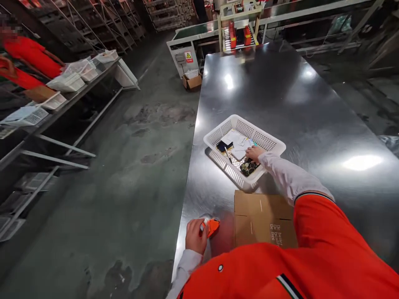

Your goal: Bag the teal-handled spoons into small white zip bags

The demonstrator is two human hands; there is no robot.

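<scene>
My left hand [195, 236] is closed around an orange tape dispenser [212, 227] near the table's left edge; part of the dispenser is hidden by my fingers. My right hand [254, 153] reaches into a white plastic basket [270, 142], fingers apart and touching the edge of a flat white box [239, 153]. Around it in the basket lie a white packet with a label [232, 136], a dark blue item [223, 145], a thin pen-like stick [227, 154] and a black patterned pouch [248, 167]. Close to my body, a flattened brown cardboard box [260, 216] with white print rests on the table.
The shiny metal table [249, 91] stretches forward to a roller conveyor frame [240, 31] with red items. An open carton [192, 81] stands on the floor beside a control cabinet. At left, a person in a red shirt [34, 54] stands behind a bench holding several white baskets [70, 81].
</scene>
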